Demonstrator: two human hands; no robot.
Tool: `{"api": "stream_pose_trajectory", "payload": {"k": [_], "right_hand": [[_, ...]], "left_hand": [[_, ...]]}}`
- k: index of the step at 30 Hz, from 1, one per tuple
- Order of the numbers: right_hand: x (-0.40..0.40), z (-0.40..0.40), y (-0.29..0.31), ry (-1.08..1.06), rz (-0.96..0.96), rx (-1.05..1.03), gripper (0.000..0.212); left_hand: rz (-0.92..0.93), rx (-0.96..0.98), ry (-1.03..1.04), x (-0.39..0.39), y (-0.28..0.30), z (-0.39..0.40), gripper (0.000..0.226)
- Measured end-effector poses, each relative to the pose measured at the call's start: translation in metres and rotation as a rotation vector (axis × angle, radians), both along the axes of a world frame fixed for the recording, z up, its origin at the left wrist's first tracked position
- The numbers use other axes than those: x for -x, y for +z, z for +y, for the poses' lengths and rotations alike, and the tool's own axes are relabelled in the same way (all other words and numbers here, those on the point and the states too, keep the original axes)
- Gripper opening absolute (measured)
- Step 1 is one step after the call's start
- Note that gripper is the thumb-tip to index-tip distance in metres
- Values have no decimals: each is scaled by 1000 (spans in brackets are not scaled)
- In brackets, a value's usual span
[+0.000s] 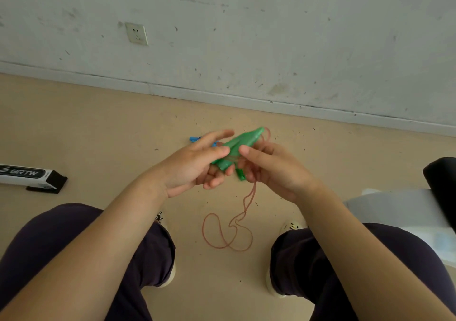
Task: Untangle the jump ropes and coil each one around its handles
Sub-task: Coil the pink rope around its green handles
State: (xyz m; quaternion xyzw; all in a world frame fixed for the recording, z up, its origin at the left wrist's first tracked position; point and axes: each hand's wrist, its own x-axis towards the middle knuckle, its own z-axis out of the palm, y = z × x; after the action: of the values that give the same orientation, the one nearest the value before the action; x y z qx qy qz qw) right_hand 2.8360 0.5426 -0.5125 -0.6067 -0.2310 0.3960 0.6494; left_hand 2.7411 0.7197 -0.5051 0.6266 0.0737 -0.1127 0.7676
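"GRTW", seemingly, on white box (27, 176)

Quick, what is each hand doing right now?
Left hand: holds the green handles.
Right hand: pinches the orange rope at the handles.

Left hand (197, 165) and right hand (269, 170) close together, fingers curled.

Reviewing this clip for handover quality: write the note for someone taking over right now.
Left hand grips the green handles, held together. Right hand pinches the red rope beside them. A few turns are wound on; most of the rope lies in loose loops on the floor between the feet. A blue handle lies beyond the hands; its rope is hidden. Left: finish winding, then check the blue one.
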Motion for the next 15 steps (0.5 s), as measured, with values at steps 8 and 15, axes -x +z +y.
{"api": "stream_pose_trajectory", "payload": {"k": [8,15], "right_hand": [[7,9,-7,-88,-110,43,16],[8,13,0,-88,-189,169,30]], "left_hand": [[-74,-193,52,-2,-8,2,31],[-157,-210,106,-3,-6,-4,26]]}}
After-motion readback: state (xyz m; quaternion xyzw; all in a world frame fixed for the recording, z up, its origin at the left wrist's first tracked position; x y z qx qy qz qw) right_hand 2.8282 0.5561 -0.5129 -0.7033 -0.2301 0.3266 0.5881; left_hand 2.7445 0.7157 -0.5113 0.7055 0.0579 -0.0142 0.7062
